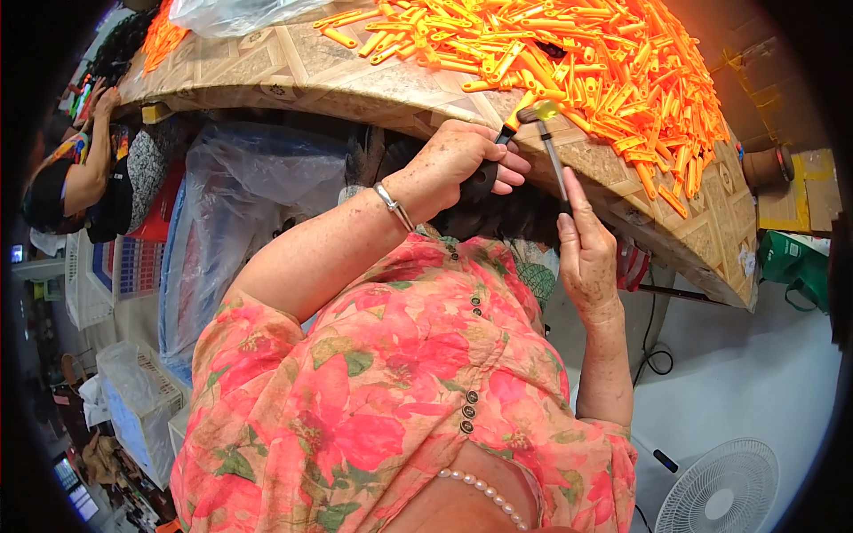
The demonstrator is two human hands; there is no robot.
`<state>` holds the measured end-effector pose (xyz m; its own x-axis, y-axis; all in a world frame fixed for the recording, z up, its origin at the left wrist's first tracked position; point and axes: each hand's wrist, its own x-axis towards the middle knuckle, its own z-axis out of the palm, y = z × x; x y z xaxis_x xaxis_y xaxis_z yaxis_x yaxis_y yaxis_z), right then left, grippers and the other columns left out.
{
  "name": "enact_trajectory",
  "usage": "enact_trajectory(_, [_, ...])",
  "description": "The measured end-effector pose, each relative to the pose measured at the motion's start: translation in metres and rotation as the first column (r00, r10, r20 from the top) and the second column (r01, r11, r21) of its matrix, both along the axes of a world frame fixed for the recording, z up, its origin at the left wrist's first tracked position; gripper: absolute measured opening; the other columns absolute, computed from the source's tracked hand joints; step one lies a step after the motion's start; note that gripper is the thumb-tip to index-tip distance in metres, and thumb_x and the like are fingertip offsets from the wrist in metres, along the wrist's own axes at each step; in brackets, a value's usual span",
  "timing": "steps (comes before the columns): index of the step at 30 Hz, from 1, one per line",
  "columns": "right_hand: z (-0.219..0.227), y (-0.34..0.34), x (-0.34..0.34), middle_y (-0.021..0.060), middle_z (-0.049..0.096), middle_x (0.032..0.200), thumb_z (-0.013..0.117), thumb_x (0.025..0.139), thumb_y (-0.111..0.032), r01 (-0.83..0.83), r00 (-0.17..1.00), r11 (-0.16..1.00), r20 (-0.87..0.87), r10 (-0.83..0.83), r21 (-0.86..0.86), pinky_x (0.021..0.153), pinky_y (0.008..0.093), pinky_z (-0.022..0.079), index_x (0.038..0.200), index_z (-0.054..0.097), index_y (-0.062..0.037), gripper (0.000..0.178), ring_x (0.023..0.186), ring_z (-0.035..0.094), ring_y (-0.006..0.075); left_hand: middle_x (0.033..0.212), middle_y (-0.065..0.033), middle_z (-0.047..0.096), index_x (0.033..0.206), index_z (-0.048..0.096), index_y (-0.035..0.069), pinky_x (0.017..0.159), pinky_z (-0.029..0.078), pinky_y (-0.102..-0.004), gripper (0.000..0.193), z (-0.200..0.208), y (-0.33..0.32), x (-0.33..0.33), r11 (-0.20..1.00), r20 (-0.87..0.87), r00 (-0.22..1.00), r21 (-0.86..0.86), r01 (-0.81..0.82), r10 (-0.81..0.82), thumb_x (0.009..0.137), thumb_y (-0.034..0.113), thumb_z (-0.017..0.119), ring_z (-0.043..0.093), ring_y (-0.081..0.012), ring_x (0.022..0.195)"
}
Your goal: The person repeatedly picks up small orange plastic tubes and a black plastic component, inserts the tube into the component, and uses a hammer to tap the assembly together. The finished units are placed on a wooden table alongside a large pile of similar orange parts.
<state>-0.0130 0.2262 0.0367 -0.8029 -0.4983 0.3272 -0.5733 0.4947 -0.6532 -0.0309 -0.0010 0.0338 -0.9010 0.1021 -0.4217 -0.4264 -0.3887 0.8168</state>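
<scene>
My left hand (466, 164) is closed around a dark, black-handled piece (481, 181) whose rounded lower end shows below the palm. An orange part (518, 112) sticks out from its upper end by the table edge. My right hand (588, 253) grips a small mallet (553, 153) with a slim metal shaft and a brown and translucent yellow head. The mallet's head is right beside the orange part; I cannot tell whether they touch. Just beyond, a big heap of orange plastic pieces (613, 75), long and narrow, lies on the patterned tabletop (293, 58).
A clear plastic bag (240, 13) rests at the table's far left. Another person's arm (93, 169) is at left. Plastic-lined blue bins (222, 204) stand below the table. At right are a brown spool (768, 167), a green bag (793, 266) and a white fan (721, 497).
</scene>
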Motion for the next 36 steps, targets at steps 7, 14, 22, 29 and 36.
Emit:
enact_trajectory(7, [0.003, -0.002, -0.001, 0.0275, 0.062, 0.119, 0.052, 0.094, 0.001, -0.032, 0.995, 0.998, 0.101, 0.025, 0.061, 0.088, 0.0418, 0.051, 0.147, 0.043, -0.0082, 0.055, 0.106, 0.064, 0.0404, 0.104, -0.0191, 0.069, 0.113, 0.059, -0.007, 0.073, 0.061, -0.032, 0.025, 0.002, 0.0, 0.0, 1.0, 0.003, 1.0, -0.021, 0.001, -0.001, 0.096, 0.009, 0.051, 0.071, -0.0213, 0.085])
enact_trajectory(14, [0.003, -0.008, -0.005, 0.0265, 0.064, 0.114, 0.051, 0.096, -0.002, -0.029, 0.994, 0.999, -0.109, 0.024, -0.043, 0.086, 0.043, 0.052, 0.147, 0.043, -0.0102, 0.052, 0.103, 0.065, 0.0402, 0.105, -0.019, 0.069, 0.113, 0.059, -0.007, 0.073, 0.061, -0.0322, 0.025, -0.002, 0.002, 0.001, 1.0, -0.003, 1.0, 0.001, -0.014, 0.014, 0.096, 0.009, 0.05, 0.071, -0.0213, 0.085])
enact_trajectory(22, [0.018, -0.005, -0.011, 0.0236, 0.063, 0.123, 0.052, 0.096, -0.001, -0.026, 0.998, 0.999, 0.053, 0.023, 0.044, 0.092, 0.0384, 0.05, 0.147, 0.044, -0.0097, 0.052, 0.11, 0.064, 0.0354, 0.103, -0.0192, 0.069, 0.112, 0.058, -0.007, 0.073, 0.061, -0.0322, 0.023, 0.0, 0.002, 0.002, 1.0, -0.019, 1.0, 0.015, -0.014, 0.014, 0.097, 0.008, 0.05, 0.071, -0.0216, 0.085])
enact_trajectory(29, [-0.003, -0.002, -0.018, 0.0246, 0.063, 0.119, 0.051, 0.097, -0.002, -0.009, 1.0, 0.998, 0.022, 0.008, 0.069, 0.089, 0.0403, 0.05, 0.146, 0.045, -0.0097, 0.05, 0.106, 0.064, 0.037, 0.102, -0.0192, 0.069, 0.112, 0.057, -0.007, 0.073, 0.061, -0.0322, 0.023, 0.0, 0.003, -0.002, 1.0, -0.009, 1.0, 0.007, -0.023, 0.023, 0.097, 0.008, 0.049, 0.071, -0.0221, 0.084])
enact_trajectory(36, [-0.007, -0.003, -0.015, 0.027, 0.065, 0.106, 0.052, 0.096, -0.002, -0.005, 1.0, 1.0, -0.009, 0.005, -0.018, 0.084, 0.043, 0.051, 0.146, 0.046, -0.0128, 0.052, 0.097, 0.065, 0.041, 0.102, -0.0192, 0.069, 0.11, 0.058, -0.006, 0.073, 0.061, -0.032, 0.022, 0.0, 0.003, -0.001, 0.999, -0.011, 0.999, 0.009, -0.03, 0.031, 0.097, 0.008, 0.049, 0.071, -0.0219, 0.083])
